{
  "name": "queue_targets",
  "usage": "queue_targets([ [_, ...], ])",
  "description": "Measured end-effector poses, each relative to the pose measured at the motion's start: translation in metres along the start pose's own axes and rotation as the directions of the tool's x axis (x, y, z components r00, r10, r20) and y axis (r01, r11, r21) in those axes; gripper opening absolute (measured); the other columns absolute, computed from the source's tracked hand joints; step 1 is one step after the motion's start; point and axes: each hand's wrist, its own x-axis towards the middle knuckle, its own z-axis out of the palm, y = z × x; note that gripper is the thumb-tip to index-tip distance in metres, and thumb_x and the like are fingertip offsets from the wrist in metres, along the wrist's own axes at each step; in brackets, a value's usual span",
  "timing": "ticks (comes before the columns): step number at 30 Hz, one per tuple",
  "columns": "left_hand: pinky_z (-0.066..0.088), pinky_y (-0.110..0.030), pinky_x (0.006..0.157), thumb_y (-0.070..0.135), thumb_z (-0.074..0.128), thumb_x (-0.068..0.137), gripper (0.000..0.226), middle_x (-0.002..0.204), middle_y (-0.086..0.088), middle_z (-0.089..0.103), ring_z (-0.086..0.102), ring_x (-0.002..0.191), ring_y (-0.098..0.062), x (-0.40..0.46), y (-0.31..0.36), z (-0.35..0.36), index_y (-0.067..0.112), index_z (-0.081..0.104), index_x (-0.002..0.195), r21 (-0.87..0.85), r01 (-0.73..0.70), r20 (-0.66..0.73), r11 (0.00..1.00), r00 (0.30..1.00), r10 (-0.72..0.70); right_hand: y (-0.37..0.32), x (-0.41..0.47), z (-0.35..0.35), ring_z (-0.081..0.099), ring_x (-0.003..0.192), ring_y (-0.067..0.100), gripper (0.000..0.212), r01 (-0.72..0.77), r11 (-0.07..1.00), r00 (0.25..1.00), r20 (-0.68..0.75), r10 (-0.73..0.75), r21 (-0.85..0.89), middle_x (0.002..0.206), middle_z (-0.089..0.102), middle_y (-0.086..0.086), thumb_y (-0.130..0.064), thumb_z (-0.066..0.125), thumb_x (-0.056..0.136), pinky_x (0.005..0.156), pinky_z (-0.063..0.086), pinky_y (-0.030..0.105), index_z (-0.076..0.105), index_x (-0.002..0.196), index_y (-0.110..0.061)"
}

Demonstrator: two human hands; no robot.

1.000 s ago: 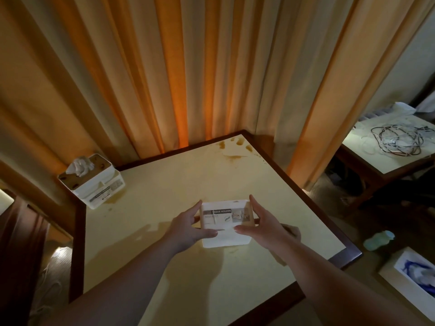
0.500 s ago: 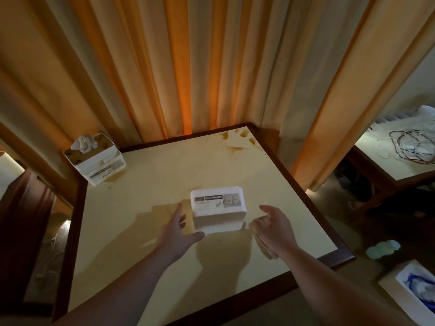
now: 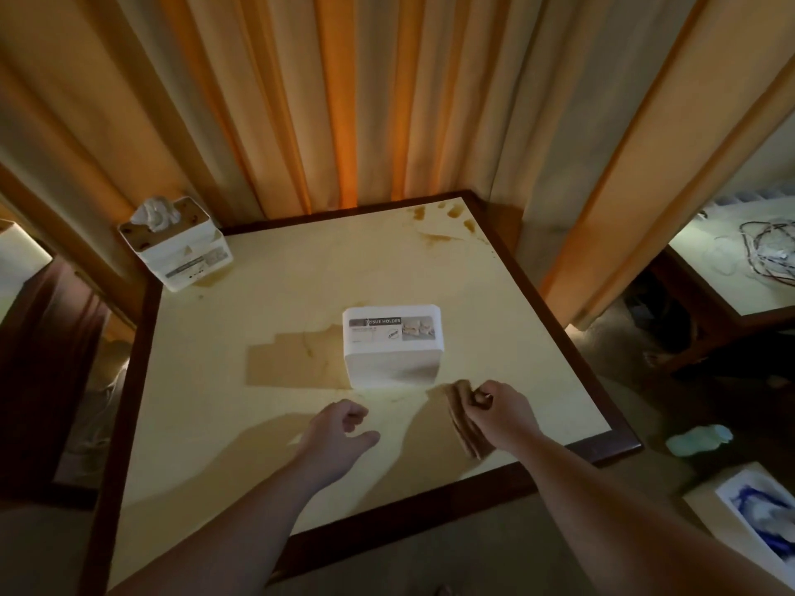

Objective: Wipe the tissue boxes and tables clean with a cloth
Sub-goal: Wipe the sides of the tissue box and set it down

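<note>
Hands first: my right hand (image 3: 501,408) pinched a folded brown cloth (image 3: 466,423), its fingers curled round the upper edge while the rest lay on the tabletop (image 3: 494,294); my left hand (image 3: 340,436) hung just above the surface with fingers loosely curled, holding nothing. Between and just beyond them stood the near box (image 3: 392,346), a white tissue holder with its label facing up, touched by neither hand; the cloth lay just beside its right front corner. A second box (image 3: 176,247), with tissue poking from its top, sat at the far left corner, well apart; brown stains (image 3: 439,221) marked the far right corner, and a darker patch spread on the tabletop to the left of the near box, though I could not tell whether that was damp or shadow. I judged the step to be the taking up of the cloth, with wiping of the near box or the surface about it to come; the next move called for a firmer bunching of the cloth in my right hand, my left steadying the box so it would not slide under the strokes.
</note>
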Motion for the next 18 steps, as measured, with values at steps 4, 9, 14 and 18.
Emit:
queue_targets([
  [4,0.054,-0.033,0.089,0.033,0.083,0.086,0.043,0.117,0.012,0.06,0.061,0.104,-0.004,-0.004,0.02,0.0,0.029,0.061,0.123,-0.017,-0.113,0.125,0.993,0.985,0.115,-0.028,-0.032,0.0,0.067,0.081,0.011,0.015,0.102,0.989,0.985,0.127,-0.116,0.111,0.086,0.071,-0.007,-0.042,0.073,0.091,0.068,0.05,0.029,0.067,0.089,-0.028],
  [9,0.046,-0.032,0.099,0.034,0.072,0.09,0.054,0.132,0.012,0.047,0.052,0.117,-0.006,-0.009,0.044,-0.008,0.038,0.054,0.141,0.049,-0.325,0.328,0.945,0.898,0.292,-0.067,-0.059,0.007,0.068,0.082,0.008,0.019,0.207,0.973,0.929,0.292,-0.227,0.098,0.088,0.073,-0.008,-0.019,0.08,0.082,0.07,0.051,0.023,0.075,0.098,-0.029],
  [14,0.049,-0.038,0.076,0.033,0.069,0.083,0.012,0.093,-0.002,0.065,0.061,0.089,-0.026,-0.012,0.034,-0.035,0.022,0.064,0.085,0.189,-0.361,0.395,0.913,0.879,0.266,-0.089,-0.073,0.018,0.068,0.086,0.007,0.018,0.199,0.977,0.935,0.282,-0.214,0.083,0.09,0.073,-0.008,-0.022,0.076,0.082,0.075,0.055,0.028,0.077,0.099,-0.028],
  [18,0.04,-0.035,0.068,0.033,0.07,0.079,0.022,0.083,-0.004,0.059,0.057,0.078,-0.024,-0.013,0.024,-0.058,0.014,0.06,0.083,0.15,-0.287,0.512,0.946,0.841,0.174,-0.102,-0.077,0.024,0.069,0.082,0.009,0.014,0.191,0.978,0.928,0.31,-0.207,0.081,0.086,0.074,-0.008,-0.028,0.074,0.083,0.071,0.053,0.026,0.078,0.096,-0.025],
])
